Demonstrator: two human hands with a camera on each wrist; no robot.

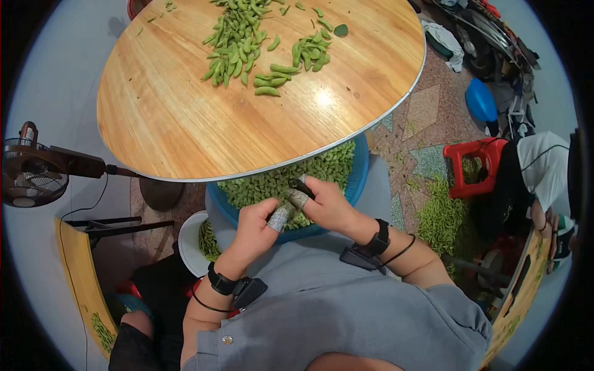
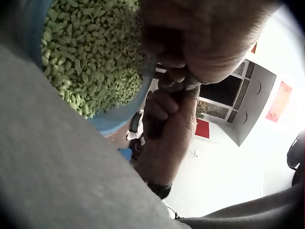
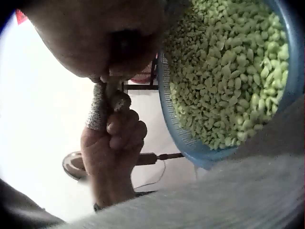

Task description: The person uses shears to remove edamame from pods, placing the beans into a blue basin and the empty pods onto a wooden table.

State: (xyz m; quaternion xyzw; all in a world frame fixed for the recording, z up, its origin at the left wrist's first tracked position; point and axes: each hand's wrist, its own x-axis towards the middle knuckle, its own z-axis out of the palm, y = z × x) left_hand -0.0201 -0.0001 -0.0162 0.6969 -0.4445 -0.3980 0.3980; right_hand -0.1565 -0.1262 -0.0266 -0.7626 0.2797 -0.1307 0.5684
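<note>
Both hands meet over a blue basket [image 1: 361, 176] full of shelled green beans [image 1: 250, 190]. The left hand [image 1: 252, 229], its thumb wrapped in pale speckled tape, has curled fingers and pinches a small green pod, mostly hidden between the fingertips. Opposite it, the right hand [image 1: 331, 207] pinches the same pod; its thumb is also wrapped, and something dark covers a fingertip. The left wrist view shows the right hand [image 2: 167, 124] beyond the left; the right wrist view shows the left hand's curled fingers [image 3: 126, 129] beside the basket [image 3: 174, 129].
A round wooden table [image 1: 179, 117] with heaps of green pods [image 1: 238, 46] overhangs the basket. A white bucket [image 1: 189, 250] stands at left, near a fan [image 1: 34, 173]. On the right are a red stool [image 1: 455, 167], a pod pile [image 1: 439, 216] and another person's arm [image 1: 539, 217].
</note>
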